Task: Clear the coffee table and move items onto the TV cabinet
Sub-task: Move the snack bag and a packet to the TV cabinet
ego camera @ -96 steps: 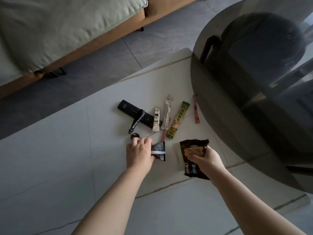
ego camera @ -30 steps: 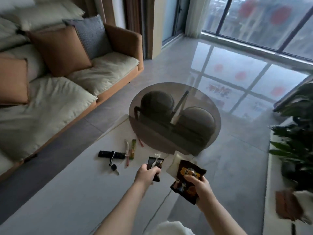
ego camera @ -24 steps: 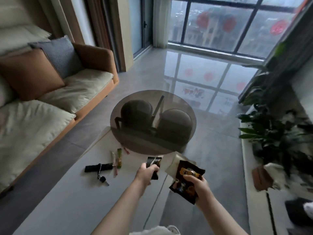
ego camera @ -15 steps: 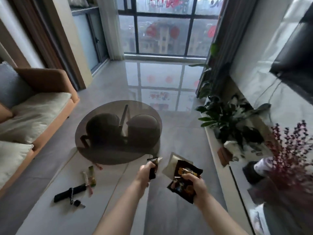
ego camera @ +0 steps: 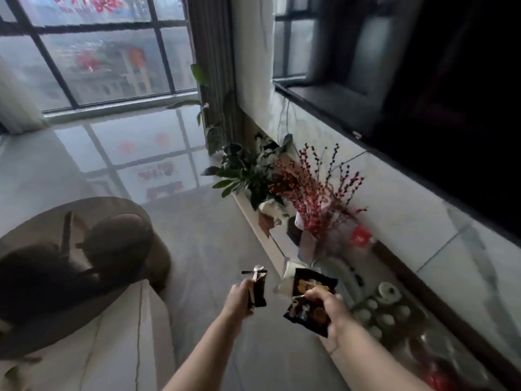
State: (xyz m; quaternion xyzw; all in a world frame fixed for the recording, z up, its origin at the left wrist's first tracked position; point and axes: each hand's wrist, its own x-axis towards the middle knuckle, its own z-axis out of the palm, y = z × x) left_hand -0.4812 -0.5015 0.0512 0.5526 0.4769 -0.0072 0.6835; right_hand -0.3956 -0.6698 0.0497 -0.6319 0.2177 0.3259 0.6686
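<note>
My left hand (ego camera: pixel 238 299) grips a small dark packet (ego camera: pixel 257 286) with a pale strip, held upright above the floor. My right hand (ego camera: pixel 331 310) holds a dark brown snack bag (ego camera: pixel 308 303) with orange print, and a pale packet (ego camera: pixel 284 280) shows behind it. Both hands are out in front of me, between the white coffee table (ego camera: pixel 118 348) at lower left and the low white TV cabinet (ego camera: pixel 270 238) along the right wall. The other items left on the coffee table are out of view.
A round smoked-glass table (ego camera: pixel 70 263) overlaps the coffee table at left. On the cabinet stand green plants (ego camera: pixel 245 173), a vase of red berry branches (ego camera: pixel 315 193) and a tea set (ego camera: pixel 386 306). A dark TV (ego camera: pixel 451 94) hangs above. Grey floor lies between.
My view has swung right from the sofa and coffee table toward the TV cabinet. Both hands lifted their packets off the table and carry them that way.
</note>
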